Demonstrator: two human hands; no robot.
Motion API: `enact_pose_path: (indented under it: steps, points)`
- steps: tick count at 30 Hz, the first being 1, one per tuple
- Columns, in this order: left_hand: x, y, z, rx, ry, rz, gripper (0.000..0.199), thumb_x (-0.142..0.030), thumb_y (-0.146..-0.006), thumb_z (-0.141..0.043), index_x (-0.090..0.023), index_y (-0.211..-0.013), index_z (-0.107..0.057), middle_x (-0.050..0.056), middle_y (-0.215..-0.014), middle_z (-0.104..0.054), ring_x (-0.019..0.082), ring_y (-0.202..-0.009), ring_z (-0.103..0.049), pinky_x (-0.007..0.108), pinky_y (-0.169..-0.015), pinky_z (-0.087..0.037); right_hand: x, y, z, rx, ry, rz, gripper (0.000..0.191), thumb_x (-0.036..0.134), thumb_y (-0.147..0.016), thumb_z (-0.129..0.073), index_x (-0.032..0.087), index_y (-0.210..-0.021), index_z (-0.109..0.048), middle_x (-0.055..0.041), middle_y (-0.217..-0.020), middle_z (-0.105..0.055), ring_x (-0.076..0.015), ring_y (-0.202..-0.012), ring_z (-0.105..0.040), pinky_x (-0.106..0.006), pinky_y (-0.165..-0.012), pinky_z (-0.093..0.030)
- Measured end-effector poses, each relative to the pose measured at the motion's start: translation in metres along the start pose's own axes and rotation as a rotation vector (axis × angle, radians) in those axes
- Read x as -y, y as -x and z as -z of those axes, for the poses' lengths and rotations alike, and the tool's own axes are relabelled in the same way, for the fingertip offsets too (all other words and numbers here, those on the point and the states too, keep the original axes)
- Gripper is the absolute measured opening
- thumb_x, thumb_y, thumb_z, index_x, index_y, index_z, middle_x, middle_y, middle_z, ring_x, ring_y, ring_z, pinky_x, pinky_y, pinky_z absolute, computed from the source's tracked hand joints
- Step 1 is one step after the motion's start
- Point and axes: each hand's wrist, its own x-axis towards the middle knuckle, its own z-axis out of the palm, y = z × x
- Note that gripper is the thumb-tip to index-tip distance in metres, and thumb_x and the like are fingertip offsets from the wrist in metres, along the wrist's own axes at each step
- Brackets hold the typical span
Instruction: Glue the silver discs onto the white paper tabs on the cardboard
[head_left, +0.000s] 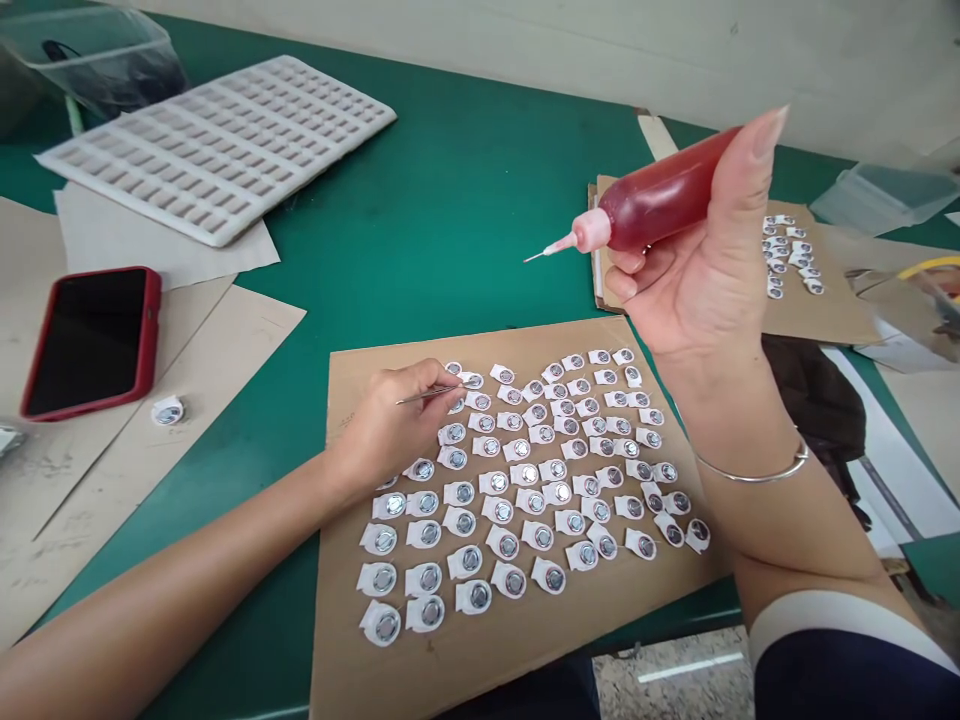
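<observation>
My left hand (405, 415) rests over the upper left of a cardboard sheet (375, 685), closed on thin metal tweezers (424, 395). Their tip reaches one of the small white tabbed pieces with round metallic centres (474, 381). Several rows of these pieces cover the cardboard. Raised above its far right corner, my right hand (705, 260) is wrapped round a dispensing bottle (667, 195) of dark red liquid. The bottle is tilted, and its fine needle points left and slightly down, apart from the pieces.
A white slotted tray (225, 140) and a phone in a red case (94, 340) lie at left, with one loose piece (168, 410) beside the phone. Behind my right hand, another cardboard sheet (817, 310) carries more pieces. Clear plastic containers stand at the back corners.
</observation>
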Motion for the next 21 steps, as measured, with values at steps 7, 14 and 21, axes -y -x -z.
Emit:
enact_pose_path:
  steps: [7,14,21]
  points:
    - [-0.001,-0.001,0.0,-0.005,-0.022,0.01,0.013,-0.026,-0.081,-0.055,-0.018,-0.085,-0.064,0.004,-0.076,-0.068,0.013,-0.061,-0.06,0.022,-0.05,-0.043,-0.005,0.0,0.002,-0.017,0.069,0.099,0.049,0.073,-0.069,-0.042,0.028,-0.079,-0.056,-0.0031,-0.081,-0.061,-0.0153,-0.06,-0.054,-0.03,-0.043,-0.037]
    - [-0.003,-0.003,0.001,0.043,-0.065,-0.058,0.01,-0.021,-0.08,-0.054,-0.016,-0.08,-0.062,0.005,-0.073,-0.066,0.014,-0.061,-0.057,0.024,-0.051,-0.041,-0.004,-0.001,-0.002,0.017,-0.001,0.116,0.045,0.07,-0.072,-0.042,0.027,-0.071,-0.054,-0.0019,-0.069,-0.056,-0.0177,-0.06,-0.058,-0.03,-0.04,-0.036]
    - [-0.01,-0.008,0.001,0.115,-0.226,-0.195,0.015,-0.009,-0.078,-0.045,-0.016,-0.072,-0.056,0.003,-0.062,-0.057,0.014,-0.057,-0.051,0.027,-0.053,-0.038,-0.01,-0.004,-0.014,0.088,-0.066,-0.068,0.047,0.071,-0.069,-0.045,0.025,-0.07,-0.055,-0.003,-0.072,-0.063,-0.0162,-0.049,-0.057,-0.029,-0.032,-0.03]
